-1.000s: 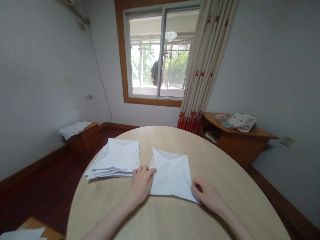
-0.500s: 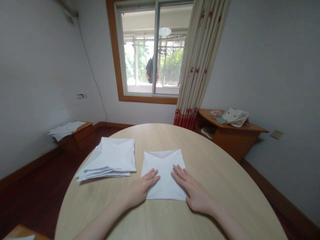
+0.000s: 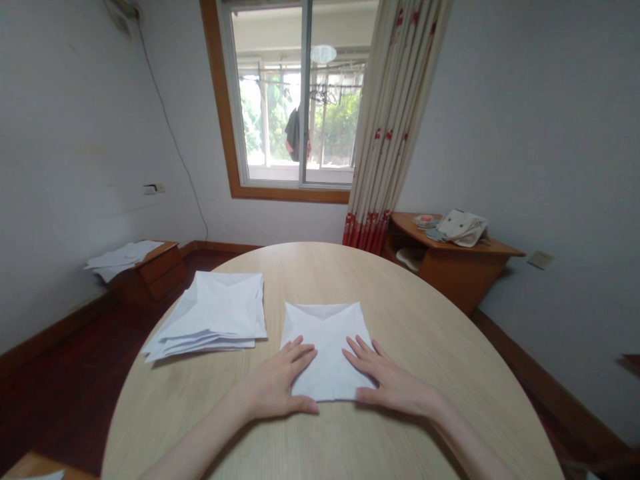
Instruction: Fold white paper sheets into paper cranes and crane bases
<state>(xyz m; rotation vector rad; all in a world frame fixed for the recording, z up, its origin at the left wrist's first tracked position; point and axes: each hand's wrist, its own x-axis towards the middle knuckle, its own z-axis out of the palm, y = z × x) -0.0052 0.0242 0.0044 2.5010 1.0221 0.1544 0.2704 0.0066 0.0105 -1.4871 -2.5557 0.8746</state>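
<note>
A white square sheet of paper (image 3: 324, 333) with fold creases lies on the round wooden table (image 3: 440, 373) in front of me. My left hand (image 3: 277, 383) rests flat on its near left corner, fingers stretched out, thumb along the near edge. My right hand (image 3: 393, 380) lies flat on the near right corner, fingers spread. Both hands press the paper down and hold nothing.
A stack of several creased white sheets (image 3: 213, 313) lies on the table to the left. A low wooden cabinet (image 3: 145, 267) with papers stands by the left wall. A corner shelf (image 3: 450, 257) with a cloth bag stands at the right, beside the curtain (image 3: 390, 120).
A second ago my hands held the unfolded sheet by its edges, the right one closed. The sheet then got folded smaller, and both hands now lie flat on its near corners, slid slightly toward me.
</note>
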